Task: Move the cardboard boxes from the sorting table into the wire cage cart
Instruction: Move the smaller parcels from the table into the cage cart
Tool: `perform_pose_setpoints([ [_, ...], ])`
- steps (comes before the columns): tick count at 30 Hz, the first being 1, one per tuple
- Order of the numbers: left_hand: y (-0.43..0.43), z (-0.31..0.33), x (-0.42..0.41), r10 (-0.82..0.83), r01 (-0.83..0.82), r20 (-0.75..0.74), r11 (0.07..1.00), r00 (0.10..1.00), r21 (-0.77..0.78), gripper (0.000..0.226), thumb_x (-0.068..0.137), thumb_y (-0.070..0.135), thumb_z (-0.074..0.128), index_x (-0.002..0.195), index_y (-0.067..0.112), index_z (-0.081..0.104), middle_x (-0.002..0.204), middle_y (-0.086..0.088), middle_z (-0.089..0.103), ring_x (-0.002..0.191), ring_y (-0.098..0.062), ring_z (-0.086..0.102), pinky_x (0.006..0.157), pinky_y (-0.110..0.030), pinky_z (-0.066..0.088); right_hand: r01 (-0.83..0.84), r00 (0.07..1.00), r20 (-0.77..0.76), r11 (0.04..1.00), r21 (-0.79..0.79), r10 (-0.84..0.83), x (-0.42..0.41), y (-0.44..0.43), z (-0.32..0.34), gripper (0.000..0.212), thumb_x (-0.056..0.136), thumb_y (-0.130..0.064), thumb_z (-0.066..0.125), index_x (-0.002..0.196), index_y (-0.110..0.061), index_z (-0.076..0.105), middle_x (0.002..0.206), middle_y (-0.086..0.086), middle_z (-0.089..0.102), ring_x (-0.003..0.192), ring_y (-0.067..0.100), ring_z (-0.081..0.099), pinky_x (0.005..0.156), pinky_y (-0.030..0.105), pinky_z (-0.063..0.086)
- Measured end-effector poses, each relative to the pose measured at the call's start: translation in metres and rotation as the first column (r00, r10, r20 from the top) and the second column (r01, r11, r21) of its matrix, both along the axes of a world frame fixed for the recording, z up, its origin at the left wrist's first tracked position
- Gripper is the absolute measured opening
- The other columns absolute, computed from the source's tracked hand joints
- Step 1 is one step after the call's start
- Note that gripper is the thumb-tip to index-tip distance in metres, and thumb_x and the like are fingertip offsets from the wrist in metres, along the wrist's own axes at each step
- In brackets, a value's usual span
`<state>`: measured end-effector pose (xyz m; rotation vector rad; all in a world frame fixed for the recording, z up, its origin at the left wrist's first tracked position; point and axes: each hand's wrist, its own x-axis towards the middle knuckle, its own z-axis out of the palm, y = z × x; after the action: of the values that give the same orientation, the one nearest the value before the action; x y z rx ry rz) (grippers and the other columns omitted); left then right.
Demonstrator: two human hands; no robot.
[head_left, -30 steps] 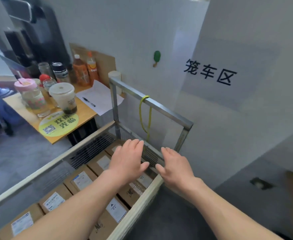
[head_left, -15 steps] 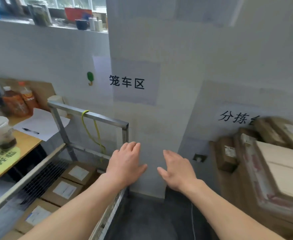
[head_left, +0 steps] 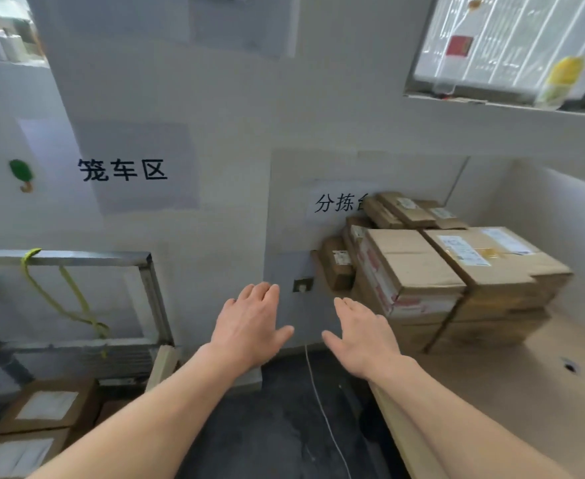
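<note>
A stack of cardboard boxes (head_left: 432,271) with white labels and red-printed tape sits at the back of the light wooden sorting table (head_left: 526,392) on the right. The metal-framed wire cage cart (head_left: 146,288) stands at the lower left, with labelled boxes (head_left: 47,406) lying inside it. My left hand (head_left: 249,326) and my right hand (head_left: 363,335) hover palm down, fingers straight, over the dark floor between cart and table. Both hold nothing. My right hand is just left of the stack, not touching it.
A yellow-green cord (head_left: 66,299) hangs from the cart's top rail. A white cable (head_left: 322,409) runs down across the dark floor (head_left: 284,426) from a wall socket (head_left: 303,284). Two paper signs hang on the grey wall. A window is at the upper right.
The view has swung right, from the cart and a side table toward the sorting table. Both hands moved away from the cart's rim and stay empty with straight fingers.
</note>
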<state>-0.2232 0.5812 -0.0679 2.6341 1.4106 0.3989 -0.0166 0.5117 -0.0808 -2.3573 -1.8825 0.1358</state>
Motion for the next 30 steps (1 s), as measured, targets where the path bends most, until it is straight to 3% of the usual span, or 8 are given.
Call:
perform_pose_setpoints([
  [8, -0.016, 0.019, 0.066, -0.152, 0.152, 0.042, 0.988, 0.988, 0.008, 0.082, 0.093, 0.059, 0.054, 0.156, 0.017, 0.023, 0.16, -0.001, 0.031, 0.147, -0.022, 0.029, 0.115, -0.044, 0.036, 0.169, 0.986, -0.008, 0.981, 0.092, -0.169, 0.054, -0.055, 0.025, 0.069, 0.097, -0.054, 0.053, 0.155, -0.023, 0.032, 0.157, -0.001, 0.04, 0.144, 0.02, 0.039, 0.114, 0.043, 0.039],
  [13, -0.018, 0.025, 0.117, -0.171, 0.174, 0.1, 0.984, 0.98, -0.025, 0.08, 0.093, 0.058, 0.055, 0.155, 0.016, 0.027, 0.159, -0.001, 0.033, 0.147, -0.021, 0.029, 0.112, -0.045, 0.037, 0.245, 0.969, -0.037, 0.966, 0.086, -0.243, 0.101, -0.06, 0.032, 0.069, 0.098, -0.052, 0.053, 0.156, -0.022, 0.031, 0.159, -0.001, 0.039, 0.147, 0.021, 0.035, 0.117, 0.046, 0.036],
  [17, -0.011, 0.024, 0.162, -0.169, 0.173, 0.092, 0.985, 0.981, -0.031, 0.078, 0.092, 0.059, 0.056, 0.153, 0.016, 0.03, 0.156, -0.002, 0.037, 0.144, -0.022, 0.033, 0.109, -0.045, 0.039, 0.23, 0.973, -0.041, 0.968, 0.097, -0.227, 0.147, -0.047, 0.034, 0.043, 0.095, -0.05, 0.056, 0.13, -0.026, 0.049, 0.132, -0.003, 0.058, 0.124, 0.023, 0.056, 0.097, 0.043, 0.05],
  [21, 0.004, 0.019, 0.209, -0.155, 0.158, 0.061, 0.986, 0.986, -0.044, 0.079, 0.091, 0.06, 0.055, 0.152, 0.016, 0.031, 0.154, -0.002, 0.039, 0.142, -0.022, 0.035, 0.107, -0.045, 0.042, 0.224, 0.974, -0.055, 0.97, 0.093, -0.219, 0.191, -0.026, 0.03, 0.052, 0.095, -0.049, 0.058, 0.136, -0.02, 0.047, 0.137, 0.001, 0.055, 0.125, 0.025, 0.053, 0.098, 0.043, 0.047],
  [26, 0.021, 0.013, 0.263, -0.121, 0.128, 0.075, 0.988, 0.99, -0.091, 0.075, 0.09, 0.059, 0.058, 0.149, 0.019, 0.034, 0.15, -0.001, 0.044, 0.138, -0.02, 0.041, 0.103, -0.042, 0.045, 0.188, 0.981, -0.06, 0.977, 0.103, -0.182, 0.241, 0.007, 0.026, 0.034, 0.093, -0.046, 0.059, 0.114, -0.023, 0.048, 0.107, -0.004, 0.056, 0.1, 0.021, 0.057, 0.079, 0.035, 0.049],
  [30, 0.037, 0.011, 0.293, -0.071, 0.083, 0.082, 0.984, 0.994, -0.156, 0.07, 0.091, 0.058, 0.057, 0.147, 0.021, 0.037, 0.147, 0.001, 0.046, 0.133, -0.019, 0.045, 0.098, -0.039, 0.047, 0.167, 0.985, -0.067, 0.979, 0.117, -0.16, 0.266, 0.034, 0.025, 0.031, 0.092, -0.045, 0.059, 0.108, -0.021, 0.047, 0.101, -0.003, 0.052, 0.095, 0.021, 0.053, 0.074, 0.033, 0.045],
])
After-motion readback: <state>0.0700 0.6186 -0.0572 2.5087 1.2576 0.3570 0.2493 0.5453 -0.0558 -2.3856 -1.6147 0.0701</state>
